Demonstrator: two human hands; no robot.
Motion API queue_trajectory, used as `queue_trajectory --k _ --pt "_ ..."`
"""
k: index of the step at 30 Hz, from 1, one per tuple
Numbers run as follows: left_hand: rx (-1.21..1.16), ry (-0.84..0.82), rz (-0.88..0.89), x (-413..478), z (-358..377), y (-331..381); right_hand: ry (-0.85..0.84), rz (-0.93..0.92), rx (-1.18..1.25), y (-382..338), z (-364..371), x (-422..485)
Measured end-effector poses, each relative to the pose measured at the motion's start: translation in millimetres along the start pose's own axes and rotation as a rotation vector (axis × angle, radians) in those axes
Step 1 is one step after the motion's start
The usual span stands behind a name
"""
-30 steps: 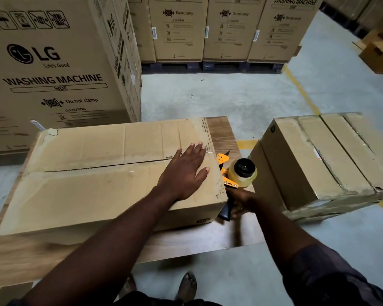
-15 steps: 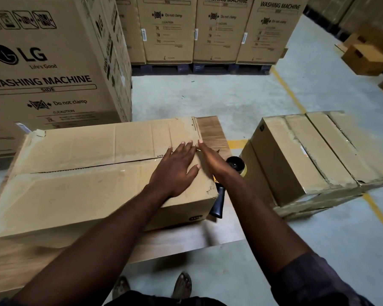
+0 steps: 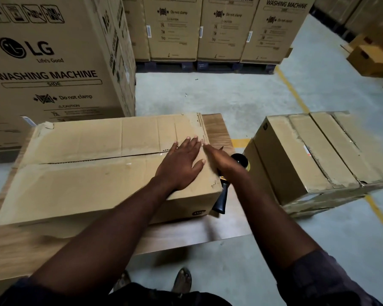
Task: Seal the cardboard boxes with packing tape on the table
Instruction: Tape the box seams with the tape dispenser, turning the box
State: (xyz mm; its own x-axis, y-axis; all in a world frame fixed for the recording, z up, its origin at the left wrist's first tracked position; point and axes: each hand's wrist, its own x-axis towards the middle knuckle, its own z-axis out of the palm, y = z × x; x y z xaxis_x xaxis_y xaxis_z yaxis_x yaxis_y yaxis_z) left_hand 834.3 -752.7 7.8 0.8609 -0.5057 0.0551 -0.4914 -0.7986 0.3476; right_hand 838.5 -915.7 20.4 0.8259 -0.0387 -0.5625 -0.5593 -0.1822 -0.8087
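Moved right hand (image 3: 219,159) off tape gun (image 3: 222,198) onto right end of box (image 3: 86,188), mid-frame, fingers straight, together; left hand (image 3: 180,165) flat, loosely spread. Might knock tape gun off table (image 3: 186,235) by shoving box.

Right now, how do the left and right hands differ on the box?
The left hand lies flat on top of the box, fingers spread; the right hand meets its right-end edge, fingers together, over the tape dispenser. Both are open, holding nothing.
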Motion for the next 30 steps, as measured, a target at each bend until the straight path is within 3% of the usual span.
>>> queue_trajectory --k 2,4,6,9,11,13,17,20,25,28,30 --pt "-0.002 -0.01 0.003 -0.1 0.5 -0.3 0.004 0.022 -0.068 -5.7 -12.0 -1.2" --pt "0.002 -0.007 0.004 0.5 -0.6 0.2 0.239 -0.093 -0.338 -15.9 -6.7 -5.7" --pt "-0.013 -0.013 0.009 0.8 -3.3 1.9 0.403 -0.3 -0.406 -26.4 17.1 -19.4" --pt "0.065 -0.049 0.06 -2.4 -4.1 0.5 0.346 -0.456 -0.547 -16.8 52.5 -23.0" --pt "0.138 -0.068 0.079 -4.8 -3.4 -2.1 0.34 -0.433 -0.697 -6.1 58.3 -19.8" --pt "0.175 -0.071 0.082 -4.6 -5.0 -1.7 0.327 -0.428 -0.697 -7.2 54.4 -19.0" --pt "0.063 -0.051 0.095 -11.4 -12.4 -8.4 0.313 -0.403 -0.787 -8.9 53.4 -18.8" --pt "0.038 -0.039 0.002 -44.4 -25.7 -52.6 0.361 -0.375 -0.996 -1.8 62.0 -16.0" --pt "0.097 -0.008 -0.2 -124.4 -64.1 -141.1 0.446 -0.333 -1.105 -0.5 74.0 -15.6" --pt "0.124 -0.017 -0.273 -135.3 -69.4 -149.5 0.512 -0.221 -1.069 -6.5 94.0 -17.5" --pt "0.134 -0.02 -0.306 -126.8 -65.1 -139.2 0.453 -0.255 -1.072 -15.1 126.7 -22.8"
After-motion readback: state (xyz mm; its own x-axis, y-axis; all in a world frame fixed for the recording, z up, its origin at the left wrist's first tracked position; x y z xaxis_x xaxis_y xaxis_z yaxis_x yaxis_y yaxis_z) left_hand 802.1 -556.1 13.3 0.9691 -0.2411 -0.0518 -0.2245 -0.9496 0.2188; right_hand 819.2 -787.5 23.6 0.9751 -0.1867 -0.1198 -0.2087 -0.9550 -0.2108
